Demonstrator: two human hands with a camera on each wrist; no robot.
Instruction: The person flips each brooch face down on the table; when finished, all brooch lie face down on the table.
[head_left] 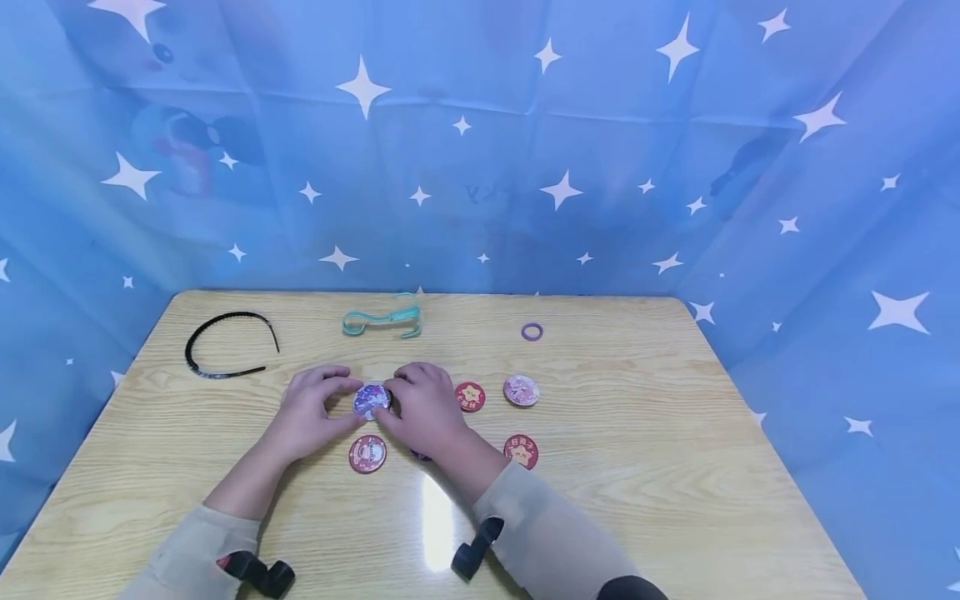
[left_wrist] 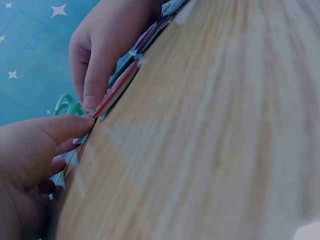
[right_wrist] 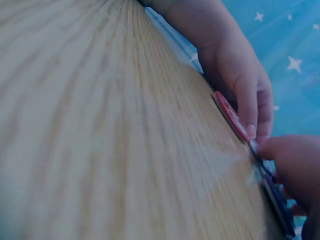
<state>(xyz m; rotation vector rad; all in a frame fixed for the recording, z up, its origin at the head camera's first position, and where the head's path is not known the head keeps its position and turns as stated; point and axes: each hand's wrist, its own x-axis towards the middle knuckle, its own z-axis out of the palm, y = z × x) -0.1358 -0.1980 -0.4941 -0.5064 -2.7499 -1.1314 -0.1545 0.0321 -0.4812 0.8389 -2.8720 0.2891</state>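
Note:
A round purple-and-blue badge lies on the table between both hands. My left hand holds its left edge with thumb and forefinger. From the other side, my right hand grips the right edge, thumb nearer me and fingers beyond. Just below sits a round red badge with a pale figure, which appears edge-on in the left wrist view as a red disc. A dark purple badge is mostly hidden under the right wrist. Beside the right hand lies a red badge with a yellow star.
Farther right are a pink badge and another red star badge. Along the back of the wooden table lie a black headband, a teal strap-like item and a purple ring. A blue starry curtain hangs behind.

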